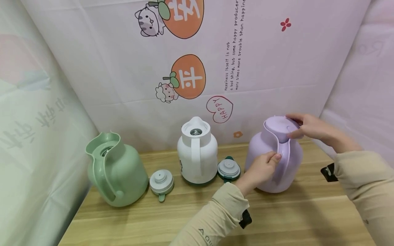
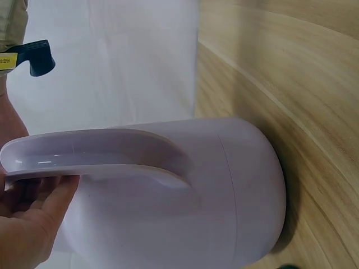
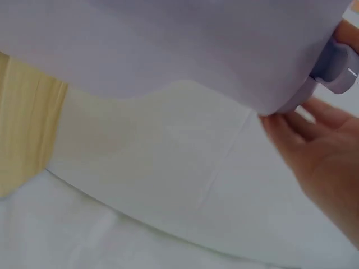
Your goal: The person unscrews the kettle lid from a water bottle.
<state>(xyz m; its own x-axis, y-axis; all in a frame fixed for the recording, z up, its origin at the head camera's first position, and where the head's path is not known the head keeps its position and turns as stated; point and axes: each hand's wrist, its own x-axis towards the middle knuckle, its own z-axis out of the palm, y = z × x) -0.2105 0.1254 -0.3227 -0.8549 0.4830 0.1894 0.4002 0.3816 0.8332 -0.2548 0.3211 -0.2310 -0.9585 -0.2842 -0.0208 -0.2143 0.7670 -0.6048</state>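
A purple thermos jug stands upright at the right of the table, its lid sitting in the mouth. My left hand grips the upper part of the jug's handle; in the left wrist view its fingers curl under the handle's edge. On the lid's right side my right hand holds the rim between thumb and fingers. From the right wrist view, the fingertips of that hand touch the underside of the rim near the raised lid tab. Whether the lid is loose I cannot tell.
A white thermos jug, lidless, stands in the middle, with a grey and dark green stopper at its right. Further left are a lidless green jug and a grey-green stopper. A printed cloth hangs behind the wooden table.
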